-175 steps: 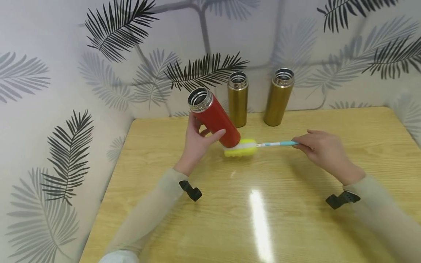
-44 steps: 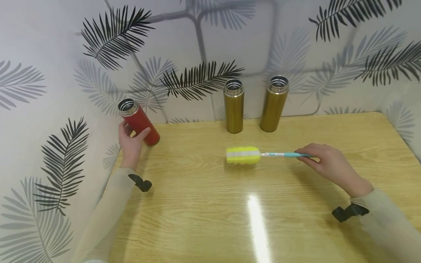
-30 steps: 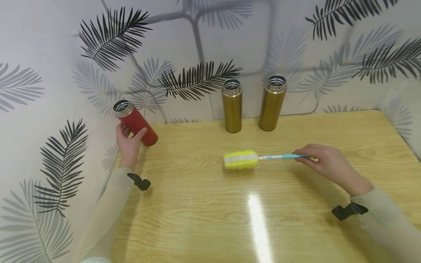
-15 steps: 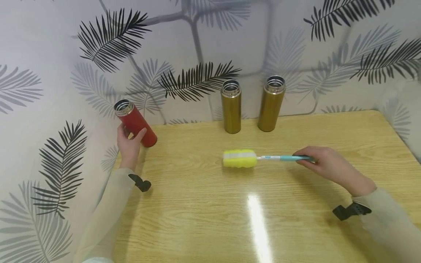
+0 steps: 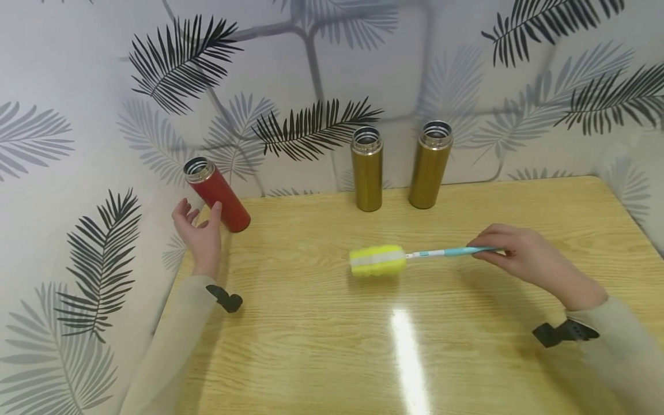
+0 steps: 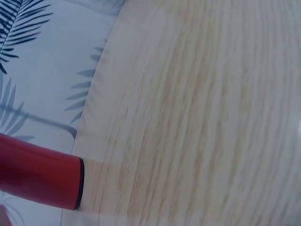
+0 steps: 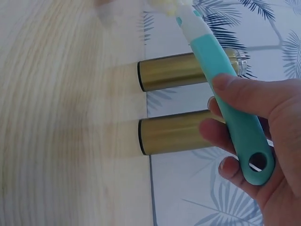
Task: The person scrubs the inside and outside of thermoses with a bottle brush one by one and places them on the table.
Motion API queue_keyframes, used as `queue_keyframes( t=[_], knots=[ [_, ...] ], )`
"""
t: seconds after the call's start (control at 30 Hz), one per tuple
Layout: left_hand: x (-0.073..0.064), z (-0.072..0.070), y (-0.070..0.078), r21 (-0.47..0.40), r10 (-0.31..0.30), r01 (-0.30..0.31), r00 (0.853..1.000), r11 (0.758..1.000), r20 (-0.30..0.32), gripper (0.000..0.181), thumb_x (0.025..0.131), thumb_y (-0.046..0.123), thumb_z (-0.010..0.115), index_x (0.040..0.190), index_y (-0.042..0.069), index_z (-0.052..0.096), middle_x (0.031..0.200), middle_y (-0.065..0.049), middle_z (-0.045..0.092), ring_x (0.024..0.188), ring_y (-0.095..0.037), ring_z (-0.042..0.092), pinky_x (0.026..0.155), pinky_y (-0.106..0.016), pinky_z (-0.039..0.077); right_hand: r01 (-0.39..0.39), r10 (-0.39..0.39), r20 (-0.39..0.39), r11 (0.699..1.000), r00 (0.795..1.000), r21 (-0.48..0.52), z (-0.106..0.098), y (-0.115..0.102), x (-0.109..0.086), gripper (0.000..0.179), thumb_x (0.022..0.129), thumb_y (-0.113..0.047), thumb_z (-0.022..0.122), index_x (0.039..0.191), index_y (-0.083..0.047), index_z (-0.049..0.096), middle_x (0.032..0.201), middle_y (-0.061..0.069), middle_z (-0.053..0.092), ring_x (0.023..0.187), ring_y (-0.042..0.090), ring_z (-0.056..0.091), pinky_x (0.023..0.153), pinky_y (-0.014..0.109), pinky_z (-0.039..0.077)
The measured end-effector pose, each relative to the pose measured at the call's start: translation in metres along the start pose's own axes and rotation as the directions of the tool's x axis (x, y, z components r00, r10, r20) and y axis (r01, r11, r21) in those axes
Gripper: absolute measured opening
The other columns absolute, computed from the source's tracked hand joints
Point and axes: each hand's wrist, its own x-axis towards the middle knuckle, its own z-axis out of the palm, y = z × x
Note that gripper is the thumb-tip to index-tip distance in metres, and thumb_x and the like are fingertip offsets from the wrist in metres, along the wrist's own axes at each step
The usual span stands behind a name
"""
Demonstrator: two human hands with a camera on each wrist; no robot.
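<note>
A lidless red vacuum flask [image 5: 222, 199] stands at the back left corner of the table, its steel mouth uncovered. Just in front and to the left of it is my left hand [image 5: 202, 239], fingers spread and loosely bent, the thumb tip overlapping the flask's side in the head view. The flask's lower end also shows in the left wrist view. My right hand [image 5: 531, 262] holds a bottle brush by its turquoise handle [image 7: 218, 80], thumb on top and fingers beneath. The brush's yellow and white sponge head [image 5: 377, 260] points left, over the middle of the table.
Two gold vacuum flasks, one on the left [image 5: 367, 178] and one on the right [image 5: 430, 173], stand lidless along the table's back edge. A wall [image 5: 290, 69] with a leaf pattern rises behind and to the left of the wooden table [image 5: 311, 340].
The red flask went from above the brush head to the back left corner, carried in my left hand. In the last half second that hand has let go of it. The brush stays in my right hand.
</note>
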Motion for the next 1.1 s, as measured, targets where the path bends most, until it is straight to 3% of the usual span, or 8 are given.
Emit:
queue_keyframes(
  t=[0.17,0.33,0.43,0.53,0.63,0.7,0.87,1.1],
  knots=[
    [-0.016,0.003,0.007,0.033,0.137,-0.133,0.977,0.991,-0.162,0.046,0.105,0.033,0.063,0.141,0.009,0.047,0.132,0.004,0.042,0.103,-0.009,0.044,0.079,-0.021,0.036,-0.01,0.008,0.02,0.997,1.0,0.073,-0.007,0.001,-0.001,0.051,0.101,-0.054,0.052,0.103,-0.011,0.079,0.096,-0.004,0.069,0.07,-0.002,0.048,0.057,0.013,0.039],
    [-0.044,0.013,0.025,0.057,0.355,-0.351,0.93,0.935,-0.097,0.028,0.11,0.013,0.047,0.129,-0.008,0.049,0.12,0.003,0.045,0.098,-0.004,0.039,0.083,-0.021,0.032,-0.036,0.03,0.059,0.994,0.998,0.104,-0.017,-0.001,-0.001,0.024,0.1,-0.031,0.07,0.109,-0.01,0.078,0.099,-0.004,0.07,0.075,-0.001,0.052,0.06,0.016,0.041],
    [-0.064,0.023,0.044,0.006,0.498,-0.498,0.867,0.867,-0.003,0.025,0.107,0.003,0.042,0.121,-0.017,0.049,0.116,-0.014,0.051,0.102,-0.013,0.044,0.087,-0.022,0.033,-0.059,0.051,0.083,0.994,0.995,0.094,-0.023,-0.003,0.0,0.028,0.087,-0.003,0.082,0.114,-0.009,0.077,0.099,-0.004,0.07,0.076,0.0,0.054,0.061,0.017,0.042],
    [-0.078,0.031,0.057,-0.056,0.621,-0.618,0.778,0.784,0.098,0.026,0.104,0.003,0.043,0.116,-0.019,0.05,0.107,-0.03,0.051,0.095,-0.027,0.047,0.084,-0.022,0.034,-0.098,0.087,0.115,0.991,0.99,0.095,-0.029,-0.007,0.003,0.046,0.077,0.012,0.083,0.118,-0.008,0.076,0.098,-0.006,0.071,0.075,-0.001,0.057,0.062,0.015,0.043],
    [-0.082,0.039,0.054,-0.097,0.695,-0.691,0.692,0.716,0.197,0.029,0.104,0.007,0.045,0.114,-0.019,0.052,0.102,-0.034,0.05,0.087,-0.035,0.046,0.082,-0.022,0.034,-0.195,0.176,0.149,0.973,0.973,0.12,-0.036,-0.012,0.007,0.044,0.079,0.014,0.08,0.117,-0.007,0.076,0.093,-0.01,0.074,0.074,0.0,0.064,0.063,0.014,0.048],
    [-0.081,0.044,0.046,-0.113,0.712,-0.711,0.656,0.694,0.252,0.029,0.102,0.006,0.048,0.115,-0.019,0.053,0.102,-0.035,0.05,0.088,-0.039,0.047,0.082,-0.023,0.035,-0.281,0.258,0.172,0.95,0.951,0.133,-0.04,-0.015,0.009,0.038,0.084,0.01,0.078,0.117,-0.008,0.076,0.09,-0.011,0.076,0.075,0.0,0.068,0.064,0.014,0.051],
    [-0.078,0.054,0.027,-0.105,0.697,-0.707,0.641,0.699,0.321,0.027,0.103,0.008,0.05,0.122,-0.012,0.056,0.114,-0.03,0.056,0.099,-0.042,0.053,0.083,-0.031,0.038,-0.434,0.403,0.204,0.89,0.892,0.137,-0.048,-0.021,0.012,0.027,0.091,0.004,0.075,0.115,-0.008,0.076,0.09,-0.007,0.079,0.079,-0.001,0.072,0.068,0.015,0.056],
    [-0.084,0.07,0.024,-0.115,0.643,-0.669,0.631,0.734,0.434,0.039,0.11,0.03,0.049,0.13,-0.004,0.054,0.125,-0.023,0.057,0.106,-0.038,0.054,0.083,-0.04,0.042,-0.552,0.516,0.209,0.814,0.831,0.183,-0.059,-0.022,0.012,0.022,0.096,0.0,0.073,0.117,-0.005,0.074,0.09,-0.005,0.079,0.081,0.001,0.073,0.073,0.012,0.055]
  ],
)
